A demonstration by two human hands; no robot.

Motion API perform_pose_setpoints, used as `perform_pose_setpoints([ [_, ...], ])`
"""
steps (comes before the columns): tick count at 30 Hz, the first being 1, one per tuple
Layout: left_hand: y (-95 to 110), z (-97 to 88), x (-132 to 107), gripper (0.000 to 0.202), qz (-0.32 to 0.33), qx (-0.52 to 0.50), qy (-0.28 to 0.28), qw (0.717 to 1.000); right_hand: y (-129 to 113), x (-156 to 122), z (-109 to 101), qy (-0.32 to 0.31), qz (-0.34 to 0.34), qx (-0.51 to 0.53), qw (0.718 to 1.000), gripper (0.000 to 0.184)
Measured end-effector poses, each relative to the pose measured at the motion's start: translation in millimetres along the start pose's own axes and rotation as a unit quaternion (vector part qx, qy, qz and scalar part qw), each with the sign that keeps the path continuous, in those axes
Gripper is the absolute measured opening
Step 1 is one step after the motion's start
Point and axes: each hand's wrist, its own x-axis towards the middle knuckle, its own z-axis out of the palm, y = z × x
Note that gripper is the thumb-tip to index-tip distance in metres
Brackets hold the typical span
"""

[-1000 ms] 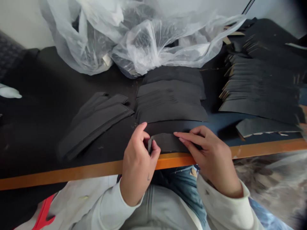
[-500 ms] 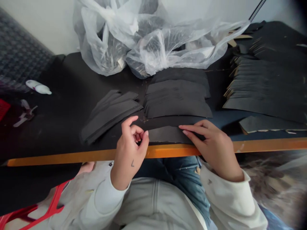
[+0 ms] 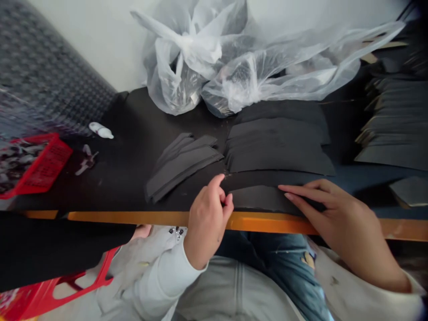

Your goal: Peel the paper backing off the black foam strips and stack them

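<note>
A narrow black sheet piece [image 3: 257, 196] lies along the front edge of the table, its top edge slightly bowed. My right hand [image 3: 344, 223] has its index finger and thumb close together on the right part of this piece. At the left end is my left hand [image 3: 209, 218], index finger raised and apart from the thumb, other fingers curled; the thumb tip is by the piece's end. Beyond the hands lies a fanned stack of wider black pieces [image 3: 277, 147]. A smaller fan of narrow black pieces [image 3: 183, 165] is left of that stack.
Clear plastic bags [image 3: 240, 84] stand along the wall. More black pieces [image 3: 397, 133] are stacked at the right. A red basket [image 3: 47, 171], a small white bottle [image 3: 101, 130] and a small tangled item [image 3: 87, 160] are at the left. An orange edge [image 3: 133, 217] borders the table.
The view has swung left, so things appear farther right and the red basket shows more. Both hands keep nearly the same pose at the black piece.
</note>
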Motion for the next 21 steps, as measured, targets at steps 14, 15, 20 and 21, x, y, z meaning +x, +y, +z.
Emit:
perform_pose_setpoints([
  [14,22,-23.6,39,0.039,0.315,-0.033,-0.147,0.937,-5,3,1,-0.006,0.02,-0.003,1.0,0.027],
  [15,26,-14.0,39,0.048,0.335,-0.021,-0.174,0.926,-5,3,1,-0.002,0.029,0.001,1.0,0.027],
  [20,28,18.0,34,0.089,0.332,0.023,-0.214,0.918,-5,-1,-18,0.074,0.123,-0.018,0.989,0.041],
  [21,27,19.6,33,0.091,0.333,0.027,-0.216,0.918,-4,-4,-25,0.101,0.149,-0.041,0.983,0.039],
])
